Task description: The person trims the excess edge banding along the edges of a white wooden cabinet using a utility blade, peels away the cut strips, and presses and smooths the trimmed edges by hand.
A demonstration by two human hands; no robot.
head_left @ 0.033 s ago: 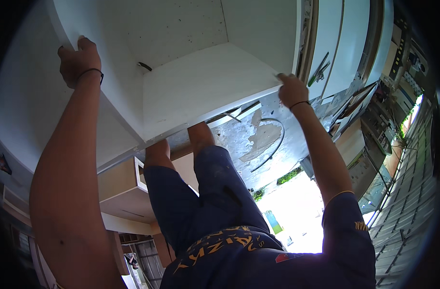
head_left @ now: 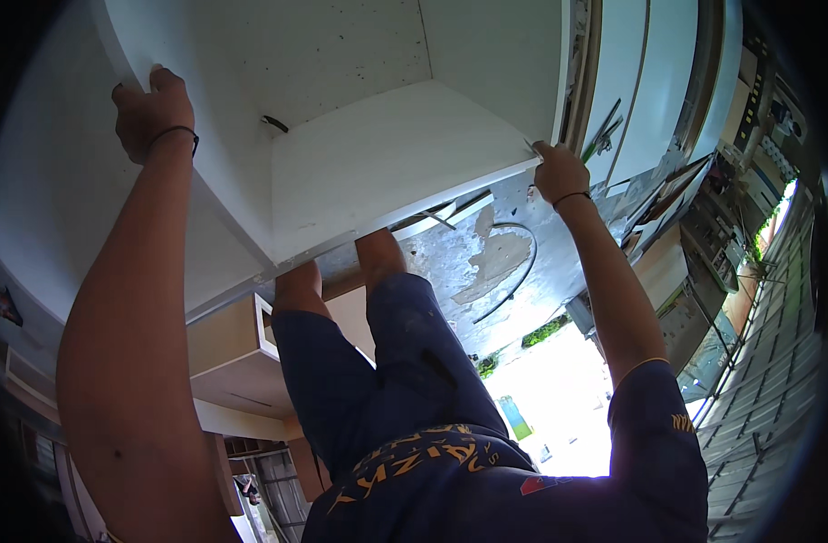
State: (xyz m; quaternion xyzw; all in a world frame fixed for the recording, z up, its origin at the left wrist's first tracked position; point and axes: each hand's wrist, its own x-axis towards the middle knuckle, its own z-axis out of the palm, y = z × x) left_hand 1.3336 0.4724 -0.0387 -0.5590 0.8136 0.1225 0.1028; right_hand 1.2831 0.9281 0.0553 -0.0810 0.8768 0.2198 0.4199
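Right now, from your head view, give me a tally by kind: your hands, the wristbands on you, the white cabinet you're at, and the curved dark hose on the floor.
Left hand and right hand: 2
Dark wristbands: 2
White cabinet: 1
Curved dark hose: 1
Total: 6

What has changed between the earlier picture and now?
The right hand has moved slightly to the right, at the front edge of the white cabinet; whether it has taken hold of anything is unclear. The left hand stays gripping the edge of the white panel. The green-handled tool and dark curved cord stay put.
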